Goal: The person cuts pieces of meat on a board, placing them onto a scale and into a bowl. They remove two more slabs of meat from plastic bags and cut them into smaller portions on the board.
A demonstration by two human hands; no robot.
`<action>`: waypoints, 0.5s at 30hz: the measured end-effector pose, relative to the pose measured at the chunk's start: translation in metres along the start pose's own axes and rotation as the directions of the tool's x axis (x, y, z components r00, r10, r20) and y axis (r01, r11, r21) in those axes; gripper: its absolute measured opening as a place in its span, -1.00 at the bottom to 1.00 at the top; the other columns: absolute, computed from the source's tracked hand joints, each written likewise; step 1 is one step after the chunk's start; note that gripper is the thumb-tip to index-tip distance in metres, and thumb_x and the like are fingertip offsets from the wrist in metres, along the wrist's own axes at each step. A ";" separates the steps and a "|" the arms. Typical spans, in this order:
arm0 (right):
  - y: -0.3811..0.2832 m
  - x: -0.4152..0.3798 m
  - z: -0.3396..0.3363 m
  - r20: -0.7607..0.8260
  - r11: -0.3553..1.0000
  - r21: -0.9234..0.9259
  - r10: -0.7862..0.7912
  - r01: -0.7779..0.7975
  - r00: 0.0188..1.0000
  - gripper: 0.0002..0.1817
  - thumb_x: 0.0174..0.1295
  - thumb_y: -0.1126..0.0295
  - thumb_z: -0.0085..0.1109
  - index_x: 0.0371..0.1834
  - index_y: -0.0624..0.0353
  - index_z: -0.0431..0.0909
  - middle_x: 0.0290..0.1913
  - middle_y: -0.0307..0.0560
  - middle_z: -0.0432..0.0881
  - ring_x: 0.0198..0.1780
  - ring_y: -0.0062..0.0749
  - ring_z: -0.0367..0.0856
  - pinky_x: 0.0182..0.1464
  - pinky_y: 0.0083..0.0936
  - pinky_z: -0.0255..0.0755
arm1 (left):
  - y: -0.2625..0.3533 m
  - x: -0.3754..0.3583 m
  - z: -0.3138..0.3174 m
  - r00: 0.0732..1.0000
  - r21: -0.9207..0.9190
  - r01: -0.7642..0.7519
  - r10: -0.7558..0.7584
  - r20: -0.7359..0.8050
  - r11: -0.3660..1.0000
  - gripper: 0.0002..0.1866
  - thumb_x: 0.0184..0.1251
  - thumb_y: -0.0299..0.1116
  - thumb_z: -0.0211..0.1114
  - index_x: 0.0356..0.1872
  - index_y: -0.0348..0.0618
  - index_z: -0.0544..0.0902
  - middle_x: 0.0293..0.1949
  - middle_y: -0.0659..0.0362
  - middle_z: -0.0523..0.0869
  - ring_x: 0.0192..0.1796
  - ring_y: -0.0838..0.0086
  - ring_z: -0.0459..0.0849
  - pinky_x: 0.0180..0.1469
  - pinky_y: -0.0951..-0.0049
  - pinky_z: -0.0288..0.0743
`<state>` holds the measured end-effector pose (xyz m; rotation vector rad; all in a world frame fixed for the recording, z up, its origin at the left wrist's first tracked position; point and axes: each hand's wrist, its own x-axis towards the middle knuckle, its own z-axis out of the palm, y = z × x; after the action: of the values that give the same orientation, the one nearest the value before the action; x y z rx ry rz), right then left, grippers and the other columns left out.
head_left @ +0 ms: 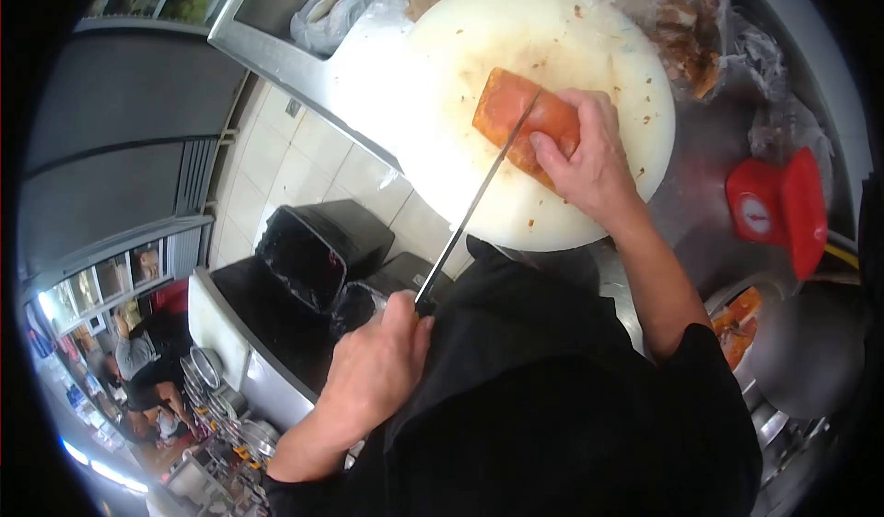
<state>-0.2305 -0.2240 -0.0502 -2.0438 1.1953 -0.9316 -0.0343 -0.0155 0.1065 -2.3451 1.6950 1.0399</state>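
Note:
My left hand (382, 356) is closed around the handle of a long, thin knife (472, 206). The blade slants up to the right, and its tip end lies across an orange-brown slab of what looks like roasted meat (509, 103). Pressing on the slab's right part is my right hand (592, 153), thumb on the near side and fingers over the far edge. A dark line runs along the blade where it crosses the slab. Under them is a round, off-white cutting board (442, 66) with brown crumbs scattered on it.
Clear plastic with browned meat (686, 34) overlaps the board's far right. A red scale (778, 209) stands to the right, near a pot holding orange pieces (737, 328). A white plastic bag (329, 11) lies far left. Black bins (322, 241) stand below left; people (152, 379) are farther off.

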 end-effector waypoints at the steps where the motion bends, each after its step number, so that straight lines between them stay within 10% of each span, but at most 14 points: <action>1: 0.000 0.000 0.002 0.003 1.000 -0.002 -0.021 0.021 1.000 -0.42 0.20 0.38 0.43 0.24 0.28 0.41 0.13 0.21 0.47 0.19 0.13 0.47 0.28 -0.12 0.40 | 0.006 0.005 -0.005 1.000 0.018 -0.011 0.011 0.006 1.000 -0.74 0.54 -0.27 0.25 -0.09 -0.22 0.39 -0.42 -0.19 0.71 -0.34 -0.21 0.71 -0.30 -0.13 0.58; 15: 0.001 0.003 0.006 0.007 0.998 0.042 0.050 -0.050 0.999 -0.43 0.23 0.35 0.43 0.24 0.32 0.43 0.12 0.21 0.49 0.17 0.14 0.48 0.26 -0.13 0.42 | 0.047 0.105 0.001 0.997 0.034 -0.074 0.075 -0.022 0.997 -0.71 0.56 -0.30 0.23 -0.08 -0.31 0.35 -0.52 -0.29 0.64 -0.33 -0.32 0.66 -0.26 -0.18 0.51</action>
<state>-0.2256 -0.2264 -0.0535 -1.9735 1.2083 -0.9190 -0.0578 -0.1192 0.0624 -2.2996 1.8067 0.9909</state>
